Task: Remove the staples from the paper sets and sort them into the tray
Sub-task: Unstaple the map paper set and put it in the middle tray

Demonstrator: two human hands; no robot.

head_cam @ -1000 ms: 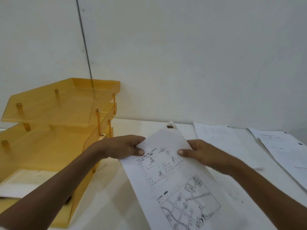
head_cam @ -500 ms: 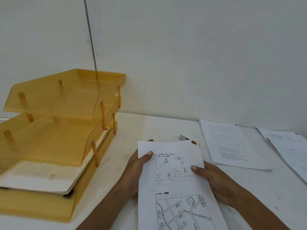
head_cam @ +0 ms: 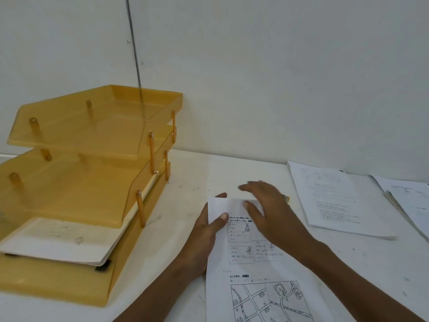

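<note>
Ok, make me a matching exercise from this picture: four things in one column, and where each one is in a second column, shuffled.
Things:
1. left hand
2. right hand
3. white paper stack
4. paper set

Places:
a. in the bottom tier of the amber tray
b. flat on the table, right of the worksheet
c. gripping the left edge of the map worksheet
d. open, over the worksheet's top end

Pairs: 1-c, 2-d, 3-a, 4-b
</note>
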